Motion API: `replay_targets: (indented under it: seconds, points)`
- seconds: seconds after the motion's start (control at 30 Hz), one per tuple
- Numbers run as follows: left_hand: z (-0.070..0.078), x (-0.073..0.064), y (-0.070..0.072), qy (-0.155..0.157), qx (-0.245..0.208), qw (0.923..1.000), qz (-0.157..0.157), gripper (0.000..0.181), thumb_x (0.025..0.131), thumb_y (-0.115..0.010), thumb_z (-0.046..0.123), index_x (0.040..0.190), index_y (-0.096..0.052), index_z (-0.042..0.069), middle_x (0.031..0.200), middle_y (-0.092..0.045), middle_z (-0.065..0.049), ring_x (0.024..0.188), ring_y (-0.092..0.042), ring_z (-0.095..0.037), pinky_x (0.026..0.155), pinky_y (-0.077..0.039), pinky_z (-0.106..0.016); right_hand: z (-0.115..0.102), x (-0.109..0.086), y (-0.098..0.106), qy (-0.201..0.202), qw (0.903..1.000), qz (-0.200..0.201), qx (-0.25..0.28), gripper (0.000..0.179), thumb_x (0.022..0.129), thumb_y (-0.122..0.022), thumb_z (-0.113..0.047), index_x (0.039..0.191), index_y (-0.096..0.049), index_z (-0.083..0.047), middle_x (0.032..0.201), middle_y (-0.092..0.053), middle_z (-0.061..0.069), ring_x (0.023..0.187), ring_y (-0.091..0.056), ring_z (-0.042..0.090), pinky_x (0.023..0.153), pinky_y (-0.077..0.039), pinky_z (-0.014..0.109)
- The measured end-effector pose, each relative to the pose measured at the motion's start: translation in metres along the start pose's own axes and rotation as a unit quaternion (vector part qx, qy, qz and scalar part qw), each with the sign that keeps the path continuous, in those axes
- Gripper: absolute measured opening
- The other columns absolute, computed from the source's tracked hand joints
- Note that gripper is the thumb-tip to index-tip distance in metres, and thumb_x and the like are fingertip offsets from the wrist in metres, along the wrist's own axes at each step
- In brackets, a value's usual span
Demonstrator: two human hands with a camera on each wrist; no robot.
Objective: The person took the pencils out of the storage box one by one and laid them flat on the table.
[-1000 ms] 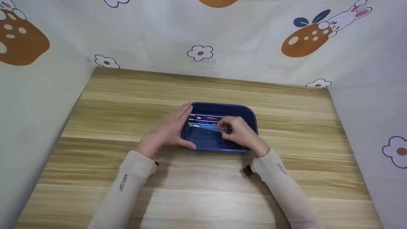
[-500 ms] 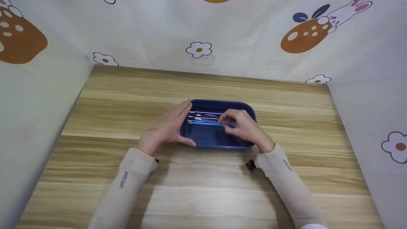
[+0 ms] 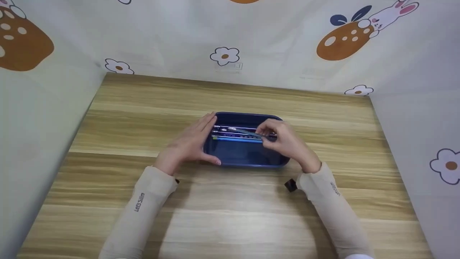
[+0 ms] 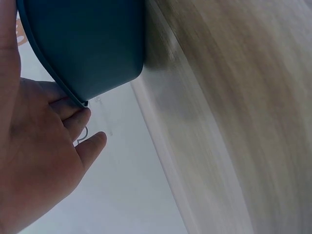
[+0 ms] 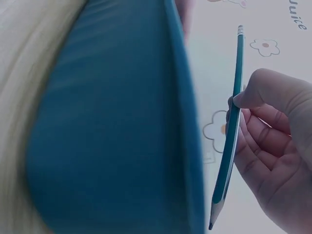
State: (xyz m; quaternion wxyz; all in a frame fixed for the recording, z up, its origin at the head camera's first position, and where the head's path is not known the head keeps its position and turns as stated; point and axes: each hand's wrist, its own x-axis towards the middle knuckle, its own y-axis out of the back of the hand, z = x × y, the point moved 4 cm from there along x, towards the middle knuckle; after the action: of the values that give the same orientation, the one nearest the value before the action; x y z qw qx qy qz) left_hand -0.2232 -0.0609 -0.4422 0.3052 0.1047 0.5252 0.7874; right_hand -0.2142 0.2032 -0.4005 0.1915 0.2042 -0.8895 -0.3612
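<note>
Left sleeve (image 3: pixel 134 214): dark lettering, "Let's Slim". Right sleeve (image 3: pixel 336 212): similar lettering, foreshortened, not clearly legible. Patterned wall sheet (image 5: pixel 282 53): "Juice", right wrist view, upper right corner; faint small print (image 3: pixel 230 69), head view, illegible.

The right grip (image 3: pixel 289 144) is farther to the right than before, and the green pencil (image 5: pixel 227 161) it pinches is farther right too. The pencil's rubber end (image 3: pixel 231 128) now sits away from the tray's (image 3: pixel 248 154) left side. More of the blue pencil (image 3: pixel 237 139) shows.
</note>
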Motion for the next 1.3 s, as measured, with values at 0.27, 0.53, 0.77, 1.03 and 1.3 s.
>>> replay_targets:
  seconds: [0.27, 0.53, 0.77, 1.03, 1.3]
  points:
    - [0.000, 0.000, 0.000, -0.007, 0.009, 0.9999, 0.006, 0.139, 0.064, -0.079, 0.072, 0.160, -0.004, 0.006, 0.169, 0.000, -0.009, 0.157, -0.003, -0.026, 0.130, -0.011, -0.044, -0.002, -0.010, 0.017, -0.010, 0.9993, 0.028, -0.021, 0.023, 0.080, -0.066, 0.008, 0.099, -0.069, -0.003, 0.096, -0.070, 0.008, 0.085, -0.063, 0.017, 0.075, -0.057, 0.028]
    - [0.000, 0.000, 0.000, -0.004, 0.005, 1.0000, 0.002, 0.139, 0.064, -0.080, 0.071, 0.160, -0.003, 0.008, 0.169, 0.002, -0.008, 0.157, -0.001, -0.025, 0.130, -0.010, -0.043, 0.004, -0.020, 0.032, -0.022, 0.9969, 0.063, -0.041, 0.023, 0.079, -0.064, 0.010, 0.099, -0.067, -0.001, 0.094, -0.069, 0.009, 0.083, -0.061, 0.017, 0.073, -0.053, 0.022]
    - [-0.001, 0.001, 0.000, -0.003, 0.013, 0.9999, -0.002, 0.139, 0.065, -0.078, 0.074, 0.160, -0.001, 0.008, 0.169, 0.003, -0.007, 0.157, -0.001, -0.024, 0.130, -0.009, -0.043, 0.014, -0.029, 0.042, -0.021, 0.9951, 0.087, -0.043, 0.023, 0.076, -0.064, 0.013, 0.096, -0.066, 0.002, 0.092, -0.069, 0.009, 0.082, -0.061, 0.018, 0.075, -0.051, 0.015]
    - [-0.002, 0.001, -0.002, -0.004, 0.009, 0.9999, 0.002, 0.140, 0.064, -0.079, 0.073, 0.160, -0.002, 0.007, 0.169, 0.002, -0.008, 0.157, -0.001, -0.025, 0.130, -0.009, -0.043, 0.028, -0.038, 0.052, -0.026, 0.9910, 0.112, -0.069, 0.023, 0.076, -0.064, 0.014, 0.096, -0.067, 0.001, 0.090, -0.069, 0.009, 0.081, -0.059, 0.014, 0.074, -0.045, 0.007]
    - [0.000, 0.001, 0.000, -0.001, 0.011, 0.9999, -0.005, 0.139, 0.065, -0.078, 0.073, 0.160, 0.000, 0.008, 0.169, 0.005, -0.008, 0.157, 0.000, -0.025, 0.130, -0.008, -0.044, 0.041, -0.046, 0.061, -0.035, 0.9894, 0.121, -0.073, 0.027, 0.073, -0.061, 0.017, 0.095, -0.067, 0.002, 0.089, -0.069, 0.009, 0.080, -0.058, 0.009, 0.073, -0.045, 0.005]
